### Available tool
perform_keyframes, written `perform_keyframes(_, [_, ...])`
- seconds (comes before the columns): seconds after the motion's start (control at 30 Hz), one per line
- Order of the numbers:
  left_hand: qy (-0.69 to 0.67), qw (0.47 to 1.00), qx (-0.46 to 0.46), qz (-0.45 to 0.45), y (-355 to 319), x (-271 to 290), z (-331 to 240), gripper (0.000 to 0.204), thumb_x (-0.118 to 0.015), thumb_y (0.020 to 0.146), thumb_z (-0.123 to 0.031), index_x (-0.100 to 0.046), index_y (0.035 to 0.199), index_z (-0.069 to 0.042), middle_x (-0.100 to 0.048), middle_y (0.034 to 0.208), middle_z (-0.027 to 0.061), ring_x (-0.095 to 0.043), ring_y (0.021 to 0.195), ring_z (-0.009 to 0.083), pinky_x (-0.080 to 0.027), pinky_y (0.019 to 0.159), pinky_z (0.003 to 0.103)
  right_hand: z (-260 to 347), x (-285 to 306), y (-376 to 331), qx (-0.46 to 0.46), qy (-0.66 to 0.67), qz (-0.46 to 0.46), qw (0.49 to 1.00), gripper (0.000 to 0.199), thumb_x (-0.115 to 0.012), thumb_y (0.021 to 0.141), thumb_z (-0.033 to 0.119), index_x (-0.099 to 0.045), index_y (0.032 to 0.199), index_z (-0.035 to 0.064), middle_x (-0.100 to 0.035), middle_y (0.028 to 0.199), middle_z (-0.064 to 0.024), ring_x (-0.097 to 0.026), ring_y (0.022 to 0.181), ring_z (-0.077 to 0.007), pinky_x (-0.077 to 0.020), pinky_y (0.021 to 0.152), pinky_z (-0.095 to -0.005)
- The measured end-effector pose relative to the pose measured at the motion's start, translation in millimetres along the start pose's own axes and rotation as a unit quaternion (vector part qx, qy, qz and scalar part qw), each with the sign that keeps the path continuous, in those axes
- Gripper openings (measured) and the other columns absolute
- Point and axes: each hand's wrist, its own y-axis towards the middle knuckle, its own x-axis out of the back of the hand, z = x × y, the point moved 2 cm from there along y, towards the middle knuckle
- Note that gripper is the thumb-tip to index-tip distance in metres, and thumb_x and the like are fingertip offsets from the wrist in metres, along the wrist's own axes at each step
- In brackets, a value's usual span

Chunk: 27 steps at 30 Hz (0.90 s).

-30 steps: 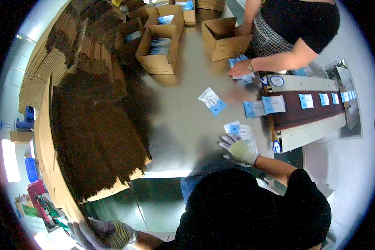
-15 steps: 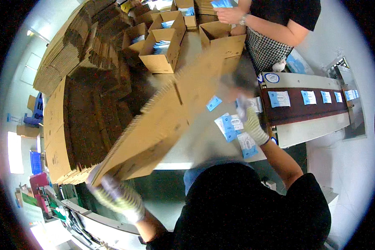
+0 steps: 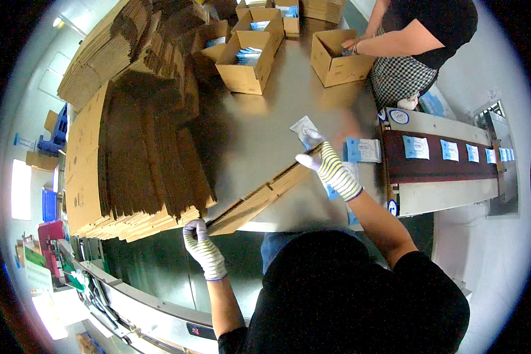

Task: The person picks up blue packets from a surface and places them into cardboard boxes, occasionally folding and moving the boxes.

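A flat, folded cardboard carton slants across the table's near side, seen almost edge-on. My left hand, in a striped knit glove, is closed at its lower left end. The gloved right hand grips the upper right end, thumb on the near face. Beneath and beside that hand lie several blue-and-white packets, one near the belt and another just past the carton's end. The carton and right hand partly cover some of them.
Stacked flat cartons fill the left side. Open boxes holding packets stand farther back. A co-worker's hands reach into another open box. At right, a dark conveyor belt carries several packets.
The carton has come down from a raised tilt near the stack, and my left hand moved right. My right hand, formerly over the packets, now grips it. The co-worker's hands moved into a box.
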Motion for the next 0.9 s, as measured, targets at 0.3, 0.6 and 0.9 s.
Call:
perform_keyframes(0.3, [0.112, 0.993, -0.021, 0.027, -4.6, -9.5, -6.6, 0.01, -0.058, 0.088, -0.012, -0.054, 0.09, -0.003, -0.052, 0.084, 0.0005, -0.045, 0.077, 0.0097, -0.04, 0.076, 0.024, 0.8, -6.4, -4.5, -0.072, -0.069, 0.066, 0.993, 0.095, -0.072, 0.068, 0.051, -0.026, 0.131, -0.0034, -0.045, 0.126, -0.021, -0.044, 0.118, -0.0324, -0.0387, 0.095, -0.039])
perform_keyframes(0.6, [0.077, 0.997, -0.003, -0.007, -2.9, -7.4, 6.4, 0.012, -0.055, 0.087, -0.006, -0.054, 0.098, -0.003, -0.055, 0.091, 0.0028, -0.048, 0.084, 0.0102, -0.04, 0.082, 0.025, 64.1, -40.3, -12.2, -0.031, -0.096, 0.247, 0.964, 0.081, -0.076, 0.069, 0.034, -0.034, 0.131, 0.0032, -0.044, 0.128, -0.0142, -0.038, 0.123, -0.0263, -0.0287, 0.103, -0.0374])
perform_keyframes(0.9, [0.56, 0.681, -0.223, 0.415, -49.9, -68.8, -7.8, 0.026, -0.056, 0.082, -0.031, -0.058, 0.087, -0.006, -0.058, 0.081, 0.0132, -0.057, 0.073, 0.03, -0.047, 0.064, 0.041, -3.4, -62.6, -28.3, -0.12, -0.313, 0.171, 0.927, 0.081, -0.077, 0.067, 0.02, -0.03, 0.129, -0.0033, -0.049, 0.119, -0.0219, -0.048, 0.112, -0.031, -0.0409, 0.094, -0.0366])
